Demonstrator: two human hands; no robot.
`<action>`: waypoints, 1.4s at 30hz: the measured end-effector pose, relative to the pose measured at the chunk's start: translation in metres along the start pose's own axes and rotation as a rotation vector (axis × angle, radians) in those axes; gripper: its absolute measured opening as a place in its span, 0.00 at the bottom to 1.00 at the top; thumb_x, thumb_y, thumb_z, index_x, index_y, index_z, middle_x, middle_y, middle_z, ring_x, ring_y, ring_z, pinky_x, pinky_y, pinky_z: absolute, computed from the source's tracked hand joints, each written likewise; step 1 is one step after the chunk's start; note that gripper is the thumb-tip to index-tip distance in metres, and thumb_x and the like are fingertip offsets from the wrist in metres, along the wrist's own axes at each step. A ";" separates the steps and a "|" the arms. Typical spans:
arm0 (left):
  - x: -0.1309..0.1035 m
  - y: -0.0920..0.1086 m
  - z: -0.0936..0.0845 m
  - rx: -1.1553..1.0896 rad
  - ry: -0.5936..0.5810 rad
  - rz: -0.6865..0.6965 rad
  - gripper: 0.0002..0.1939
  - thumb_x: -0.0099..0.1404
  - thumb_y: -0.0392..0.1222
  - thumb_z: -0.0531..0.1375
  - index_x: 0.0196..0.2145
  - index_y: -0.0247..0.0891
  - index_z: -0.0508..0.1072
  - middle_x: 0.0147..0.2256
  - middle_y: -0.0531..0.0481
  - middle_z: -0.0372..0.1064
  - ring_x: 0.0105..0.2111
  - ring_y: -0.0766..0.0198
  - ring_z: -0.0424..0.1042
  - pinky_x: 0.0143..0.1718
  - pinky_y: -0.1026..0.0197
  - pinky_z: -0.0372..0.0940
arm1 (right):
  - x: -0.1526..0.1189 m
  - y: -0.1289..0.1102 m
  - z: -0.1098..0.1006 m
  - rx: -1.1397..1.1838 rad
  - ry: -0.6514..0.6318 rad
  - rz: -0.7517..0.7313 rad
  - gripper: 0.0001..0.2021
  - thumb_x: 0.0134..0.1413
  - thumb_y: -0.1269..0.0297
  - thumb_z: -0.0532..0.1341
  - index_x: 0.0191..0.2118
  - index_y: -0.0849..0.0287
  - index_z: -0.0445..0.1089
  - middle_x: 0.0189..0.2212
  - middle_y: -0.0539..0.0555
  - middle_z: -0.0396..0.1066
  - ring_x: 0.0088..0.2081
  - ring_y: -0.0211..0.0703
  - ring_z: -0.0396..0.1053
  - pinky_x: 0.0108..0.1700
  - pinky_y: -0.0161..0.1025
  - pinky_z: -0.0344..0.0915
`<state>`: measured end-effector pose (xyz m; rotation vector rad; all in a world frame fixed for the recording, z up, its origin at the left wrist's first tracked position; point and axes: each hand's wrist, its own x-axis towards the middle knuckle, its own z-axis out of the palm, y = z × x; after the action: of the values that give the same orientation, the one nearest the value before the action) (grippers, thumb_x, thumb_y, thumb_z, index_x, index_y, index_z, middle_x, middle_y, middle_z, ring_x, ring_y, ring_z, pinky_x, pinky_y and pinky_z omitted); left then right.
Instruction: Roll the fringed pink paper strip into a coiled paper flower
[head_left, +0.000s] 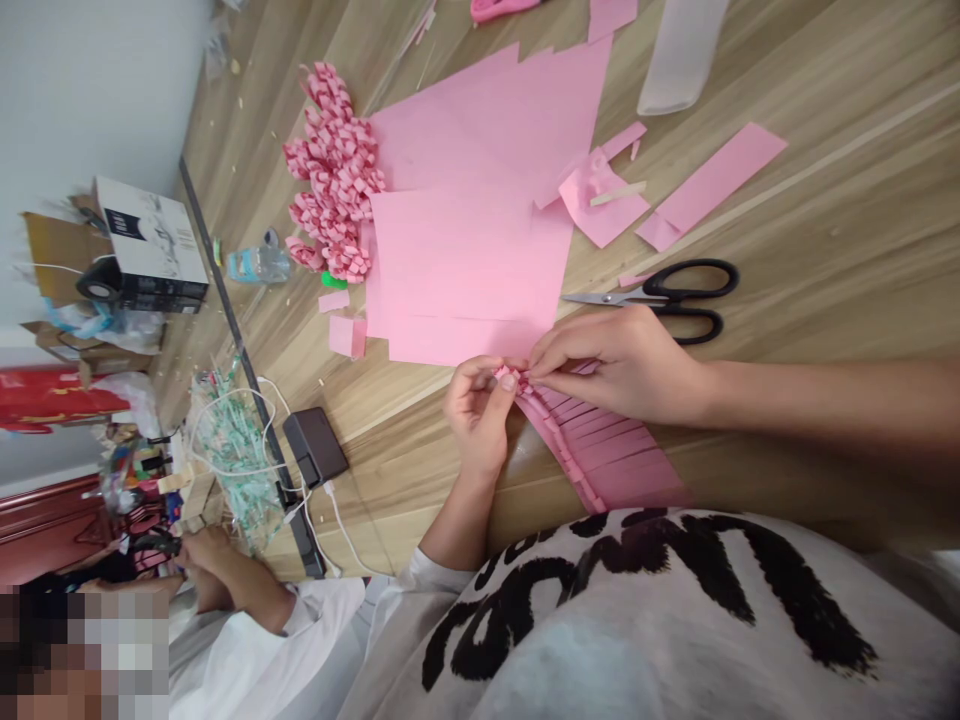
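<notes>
A fringed strip of pink paper [619,447], cut into many narrow tabs, runs from my fingers toward my shirt. My left hand [484,410] pinches its rolled, curled end between thumb and fingers. Close against it, my right hand [619,365] has thumb and forefinger pressed together at the same end, by the curled tabs. Black-handled scissors [686,298] lie just beyond my right hand, their blades apart from it. Flat pink paper sheets [472,250] are spread in front of both hands.
Finished curled pink paper flowers [337,180] are heaped left of the sheets. Pink offcuts [712,190] lie beyond the scissors. A dark power box [315,445] with white cables, a bottle [259,265] and green-white strands [236,450] stand leftward. Another person's hands [217,560] work at lower left.
</notes>
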<state>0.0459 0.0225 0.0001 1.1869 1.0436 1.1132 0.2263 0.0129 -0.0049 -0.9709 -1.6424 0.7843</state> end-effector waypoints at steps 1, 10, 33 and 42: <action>0.000 0.000 0.000 0.003 0.003 0.005 0.10 0.56 0.39 0.72 0.36 0.41 0.77 0.33 0.54 0.80 0.34 0.71 0.78 0.38 0.70 0.72 | 0.000 0.000 0.000 0.002 -0.005 0.000 0.08 0.58 0.71 0.62 0.30 0.61 0.77 0.30 0.53 0.81 0.31 0.38 0.77 0.34 0.33 0.70; 0.000 0.000 0.001 0.030 0.072 -0.038 0.11 0.57 0.41 0.72 0.36 0.40 0.75 0.32 0.53 0.79 0.32 0.70 0.78 0.36 0.69 0.71 | 0.002 -0.003 -0.001 0.046 -0.030 0.116 0.07 0.57 0.69 0.62 0.32 0.59 0.78 0.32 0.54 0.81 0.33 0.41 0.78 0.36 0.35 0.72; -0.001 0.001 0.002 0.064 0.067 -0.031 0.13 0.55 0.41 0.73 0.36 0.40 0.75 0.31 0.54 0.81 0.30 0.70 0.79 0.35 0.69 0.72 | 0.004 -0.003 -0.001 0.142 -0.006 0.249 0.07 0.54 0.69 0.62 0.29 0.61 0.78 0.30 0.55 0.80 0.31 0.39 0.74 0.35 0.36 0.68; -0.002 0.000 0.002 0.066 0.064 -0.021 0.12 0.56 0.40 0.72 0.37 0.40 0.75 0.32 0.54 0.81 0.33 0.70 0.80 0.38 0.70 0.72 | 0.005 -0.004 0.000 0.171 0.024 0.340 0.06 0.50 0.69 0.63 0.30 0.61 0.80 0.30 0.55 0.81 0.30 0.40 0.76 0.33 0.34 0.69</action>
<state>0.0476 0.0205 0.0005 1.1959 1.1470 1.1136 0.2245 0.0152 0.0005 -1.1464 -1.3802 1.1173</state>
